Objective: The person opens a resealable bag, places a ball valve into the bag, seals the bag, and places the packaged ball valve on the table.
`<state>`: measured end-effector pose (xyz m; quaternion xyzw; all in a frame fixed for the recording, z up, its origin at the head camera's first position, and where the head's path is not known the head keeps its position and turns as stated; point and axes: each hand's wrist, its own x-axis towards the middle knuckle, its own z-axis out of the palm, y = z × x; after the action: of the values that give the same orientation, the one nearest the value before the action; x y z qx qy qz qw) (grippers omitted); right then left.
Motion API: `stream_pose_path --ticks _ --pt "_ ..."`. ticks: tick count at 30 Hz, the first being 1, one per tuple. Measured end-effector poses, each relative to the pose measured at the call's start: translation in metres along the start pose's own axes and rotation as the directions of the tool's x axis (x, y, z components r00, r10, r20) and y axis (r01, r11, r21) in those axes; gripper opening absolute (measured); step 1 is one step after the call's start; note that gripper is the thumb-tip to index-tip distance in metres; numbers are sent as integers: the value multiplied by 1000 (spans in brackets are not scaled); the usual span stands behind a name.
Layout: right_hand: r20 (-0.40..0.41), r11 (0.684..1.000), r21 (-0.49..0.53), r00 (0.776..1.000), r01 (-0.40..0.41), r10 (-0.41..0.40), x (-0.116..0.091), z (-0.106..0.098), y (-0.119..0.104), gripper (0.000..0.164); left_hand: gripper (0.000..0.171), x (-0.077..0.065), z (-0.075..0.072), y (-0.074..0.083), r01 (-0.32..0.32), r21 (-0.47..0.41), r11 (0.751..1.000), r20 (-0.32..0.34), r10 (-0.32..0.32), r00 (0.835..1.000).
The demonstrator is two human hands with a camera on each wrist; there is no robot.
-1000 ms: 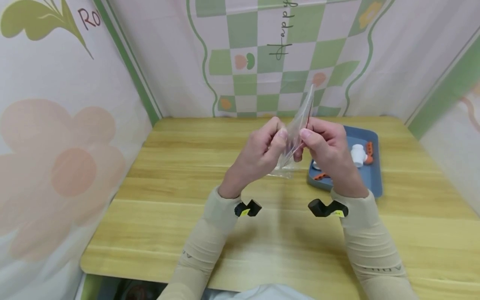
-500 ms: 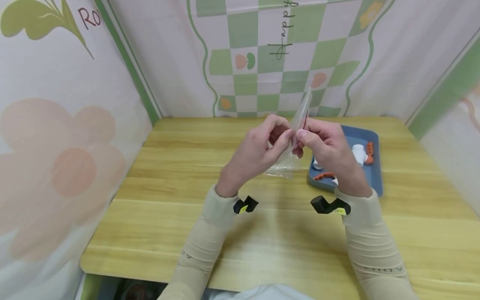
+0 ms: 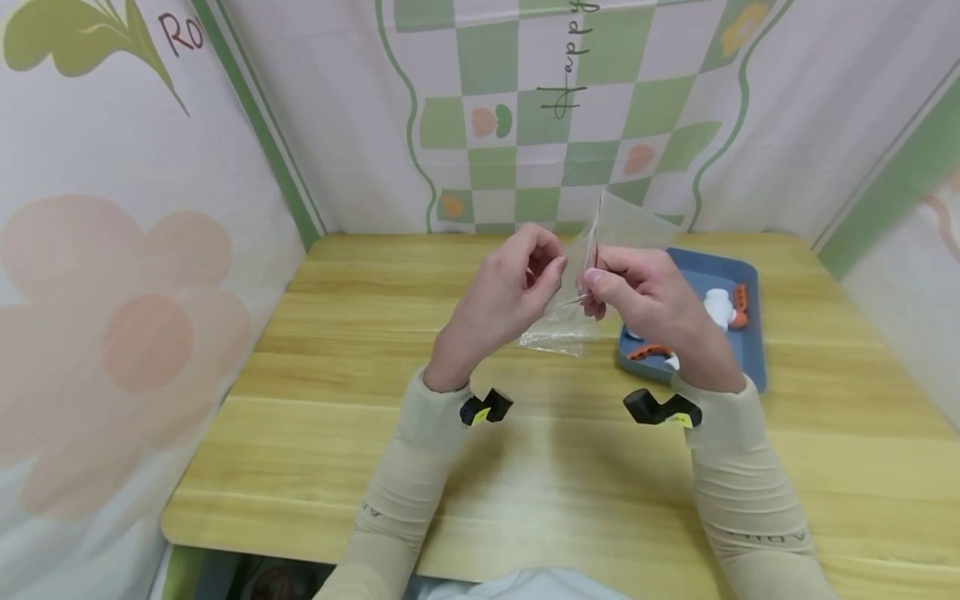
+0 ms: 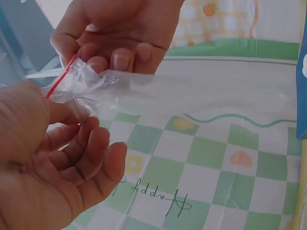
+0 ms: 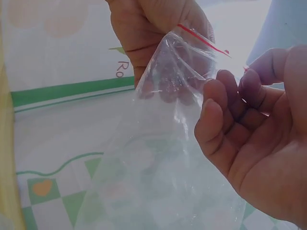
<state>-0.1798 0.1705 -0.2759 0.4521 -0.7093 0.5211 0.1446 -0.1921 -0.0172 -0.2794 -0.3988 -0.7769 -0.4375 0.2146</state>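
Between the two hands hangs a clear zip-lock bag (image 3: 632,218) with a red line along its mouth. My right hand (image 3: 656,293) pinches the bag's mouth at the red line, thumb toward me. On the other side, my left hand (image 3: 504,287) has thumb and index finger pinched together at the bag's edge. In the left wrist view, the pinched plastic of the bag (image 4: 158,93) stretches away past the left hand (image 4: 67,167). Through the film of the bag (image 5: 158,124) in the right wrist view, the left fingers show behind it.
A blue tray (image 3: 754,358) stands to the right, partly hidden by the right hand. In it lie a white part (image 3: 718,308) and orange pieces (image 3: 651,352). The wooden table (image 3: 337,433) ends at a patterned curtain (image 3: 491,192) behind.
The bag has swung from nearly edge-on to spread right, its upper corner lower. My left hand has loosened, re-pinched and shifted slightly left; my right hand has moved slightly down.
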Motion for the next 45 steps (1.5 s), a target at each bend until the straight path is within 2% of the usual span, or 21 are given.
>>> stream_pose_path --ticks 4,8,12,17,23,30,39,42,45 --pt "-6 999 -42 1000 -22 22 0 -3 2 24 7 0 -3 -3 15 41 999 -14 -14 1000" --pt "-33 990 -97 994 -105 103 0 -7 2 23 8 0 -7 -6 -1 40 999 5 0 1000" --pt "-82 966 -146 976 -212 202 0 -14 3 25 8 0 -12 -9 -6 5 1000 40 6 999" --pt "-158 942 -174 953 -286 260 0 -25 4 27 10 -3 -20 -13 44 38 998 14 -45 999" --pt "-209 932 -156 933 -328 294 0 -29 0 28 13 -5 -24 -16 98 129 987 -29 -95 995" --pt "-229 920 -175 923 -351 309 0 -27 1 30 7 -4 -22 -19 155 275 949 -12 -158 987" --pt "-269 893 -215 903 -396 336 -1 -33 2 31 6 -5 -23 -21 201 318 926 -54 -195 979" --pt "-272 885 -230 900 -404 340 -1 -32 2 32 7 -5 -22 -21 227 318 920 -97 -207 974" --pt "-254 872 -250 897 -422 361 0 -28 2 31 11 -4 -20 -19 224 344 912 -144 -185 972"
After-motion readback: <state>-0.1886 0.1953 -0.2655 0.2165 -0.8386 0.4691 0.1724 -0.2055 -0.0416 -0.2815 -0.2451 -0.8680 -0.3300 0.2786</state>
